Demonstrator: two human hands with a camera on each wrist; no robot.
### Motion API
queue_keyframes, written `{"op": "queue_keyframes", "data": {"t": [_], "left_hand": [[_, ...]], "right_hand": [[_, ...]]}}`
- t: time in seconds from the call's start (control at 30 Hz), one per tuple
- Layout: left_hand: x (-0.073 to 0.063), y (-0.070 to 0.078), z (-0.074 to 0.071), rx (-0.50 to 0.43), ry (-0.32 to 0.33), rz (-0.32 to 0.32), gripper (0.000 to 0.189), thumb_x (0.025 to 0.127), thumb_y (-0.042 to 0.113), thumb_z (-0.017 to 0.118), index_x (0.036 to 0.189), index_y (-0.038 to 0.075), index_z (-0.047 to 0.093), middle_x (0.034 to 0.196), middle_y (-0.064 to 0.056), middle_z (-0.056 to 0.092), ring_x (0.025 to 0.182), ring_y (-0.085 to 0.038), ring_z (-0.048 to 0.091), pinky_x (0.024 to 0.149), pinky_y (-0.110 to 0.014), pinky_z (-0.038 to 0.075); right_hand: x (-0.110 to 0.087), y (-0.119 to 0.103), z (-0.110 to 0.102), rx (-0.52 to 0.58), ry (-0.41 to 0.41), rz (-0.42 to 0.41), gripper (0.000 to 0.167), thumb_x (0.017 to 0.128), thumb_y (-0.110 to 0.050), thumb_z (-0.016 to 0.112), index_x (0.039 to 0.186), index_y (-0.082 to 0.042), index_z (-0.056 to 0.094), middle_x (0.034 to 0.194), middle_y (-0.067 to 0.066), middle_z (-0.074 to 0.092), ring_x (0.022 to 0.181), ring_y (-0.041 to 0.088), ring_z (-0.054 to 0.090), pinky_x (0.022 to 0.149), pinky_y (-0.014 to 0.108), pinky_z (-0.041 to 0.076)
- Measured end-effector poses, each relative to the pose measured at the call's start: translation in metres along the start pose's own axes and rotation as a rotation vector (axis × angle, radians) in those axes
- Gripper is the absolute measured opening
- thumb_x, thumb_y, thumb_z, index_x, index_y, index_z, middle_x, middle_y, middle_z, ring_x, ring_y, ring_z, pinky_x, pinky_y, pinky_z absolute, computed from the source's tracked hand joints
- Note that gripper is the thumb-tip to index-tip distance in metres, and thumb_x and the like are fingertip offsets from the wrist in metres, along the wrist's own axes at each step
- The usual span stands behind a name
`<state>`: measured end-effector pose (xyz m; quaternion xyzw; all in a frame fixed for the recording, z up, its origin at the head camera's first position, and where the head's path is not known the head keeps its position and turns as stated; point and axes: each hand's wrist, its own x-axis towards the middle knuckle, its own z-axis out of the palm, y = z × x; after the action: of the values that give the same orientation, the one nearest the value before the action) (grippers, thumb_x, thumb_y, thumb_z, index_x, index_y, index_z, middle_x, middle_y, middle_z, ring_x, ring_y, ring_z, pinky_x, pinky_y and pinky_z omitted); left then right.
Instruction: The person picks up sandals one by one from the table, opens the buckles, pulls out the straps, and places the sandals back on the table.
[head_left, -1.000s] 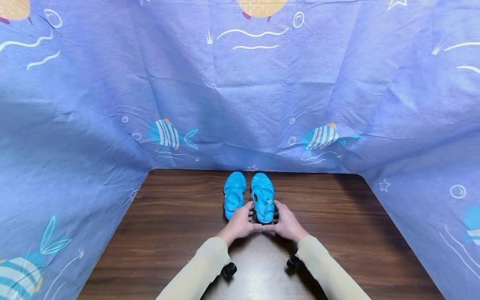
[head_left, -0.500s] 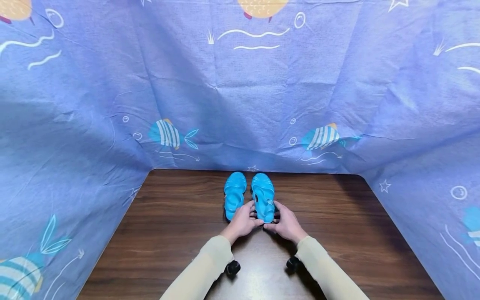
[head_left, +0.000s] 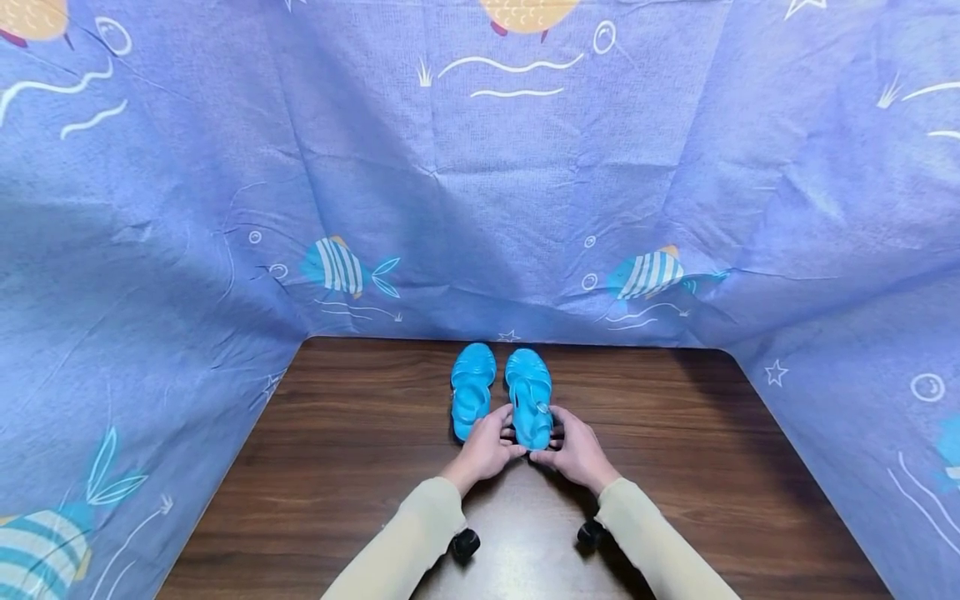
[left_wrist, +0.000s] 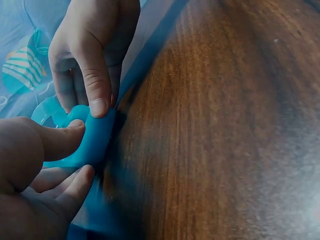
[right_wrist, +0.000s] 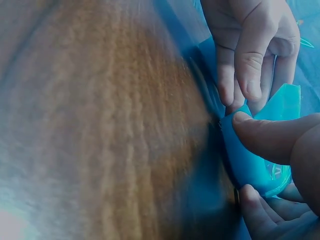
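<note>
A blue sea-print cloth [head_left: 480,200] is hanging behind and to both sides of a dark brown wood-grain table [head_left: 360,467], closing in along its back and side edges. The tabletop is stretching broadly from the sandals to the left edge and likewise to the right, with more wood showing between the two cream sleeves [head_left: 412,529]. At the back there is little room: both toes are lying just short of the edge.

The left sandal [head_left: 471,392] and the right sandal [head_left: 532,400], both bright blue, are lying side by side near the middle of the back edge, a narrow gap running between them. Each is pointing its toe at the back cloth and its heel at the person, the long axis running nearly straight front to back.

The left hand [head_left: 487,448] and the right hand [head_left: 576,450] are holding the right sandal's heel from either side, thumbs pressing on it and fingers curling along its flanks. The left hand is also covering part of the left sandal's heel; whether it is touching there, I cannot tell. A second ago the thumb tips were meeting behind the heel; now they are resting on it, slightly apart. A small buckle [head_left: 542,407] is showing on the right sandal's outer side.
</note>
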<state>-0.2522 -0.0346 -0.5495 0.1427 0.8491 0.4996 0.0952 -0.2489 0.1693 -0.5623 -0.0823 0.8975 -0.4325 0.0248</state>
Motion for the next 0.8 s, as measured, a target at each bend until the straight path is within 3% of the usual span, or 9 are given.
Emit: {"op": "queue_keyframes", "data": {"t": [0.47,0.8], "left_hand": [[-0.014,0.001,0.002,-0.015,-0.012,0.040,0.074,0.089,0.000,0.082,0.152,-0.011,0.044,0.141,-0.027,0.062,0.116,-0.031,0.072,0.094,-0.037,0.060],[-0.022,0.002,0.002,-0.041,-0.038,0.005,0.073,0.091,-0.001,0.080,0.153,-0.008,0.044,0.143,-0.024,0.062,0.117,-0.030,0.071,0.093,-0.035,0.060]], "right_hand": [[-0.017,-0.002,-0.003,0.005,0.002,-0.004,0.088,0.073,-0.017,0.099,0.146,0.001,0.053,0.122,0.014,0.071,0.100,0.022,0.074,0.086,0.040,0.062],[-0.025,-0.002,-0.002,0.012,0.008,0.014,0.088,0.072,-0.018,0.100,0.144,0.001,0.054,0.119,0.013,0.071,0.098,0.019,0.073,0.086,0.038,0.062]]}}
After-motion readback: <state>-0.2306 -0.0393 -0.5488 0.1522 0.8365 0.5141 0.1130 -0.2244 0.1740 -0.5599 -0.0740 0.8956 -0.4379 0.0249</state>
